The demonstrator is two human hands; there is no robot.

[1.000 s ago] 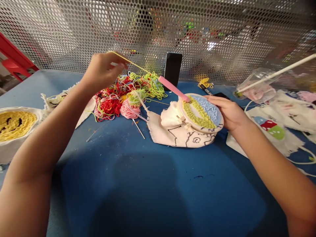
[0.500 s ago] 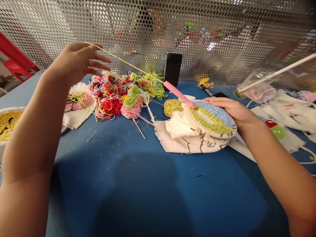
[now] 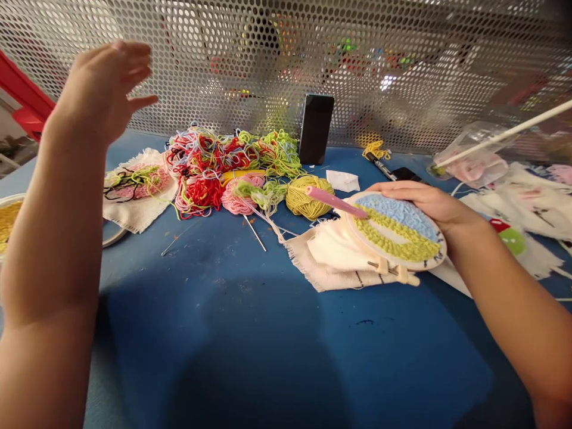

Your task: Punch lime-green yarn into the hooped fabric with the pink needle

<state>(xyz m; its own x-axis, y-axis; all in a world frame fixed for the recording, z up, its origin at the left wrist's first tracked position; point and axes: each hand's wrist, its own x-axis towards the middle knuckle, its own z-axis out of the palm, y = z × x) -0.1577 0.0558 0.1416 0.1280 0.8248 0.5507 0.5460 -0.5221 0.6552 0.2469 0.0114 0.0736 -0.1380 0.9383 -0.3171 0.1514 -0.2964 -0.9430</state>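
Observation:
My right hand (image 3: 417, 199) grips the far right rim of an embroidery hoop (image 3: 379, 255). Looped yellow-green and blue yarn covers much of the stretched fabric, and loose cream cloth (image 3: 330, 250) hangs beneath. A pink punch needle (image 3: 333, 201) stands tilted in the work, its handle pointing left. My left hand (image 3: 105, 83) is raised at the upper left with fingers apart, slightly blurred; I see no yarn in it. Left of the hoop lies a yellow yarn ball (image 3: 309, 196), beside a light green and white yarn clump (image 3: 263, 193).
A tangled multicolour yarn heap (image 3: 210, 158) lies at the back, near a propped phone (image 3: 316, 128). A metal needle (image 3: 254, 232) rests on the blue table (image 3: 250, 333). Perforated metal (image 3: 187, 77) borders the rear. Fabric pieces (image 3: 527, 196) and a marker (image 3: 379, 165) lie right.
My left hand has moved up and left, and the taut yellow strand no longer shows. The hoop shifted slightly right and nearer. The green clump shifted right, and the yellow ball looks less covered.

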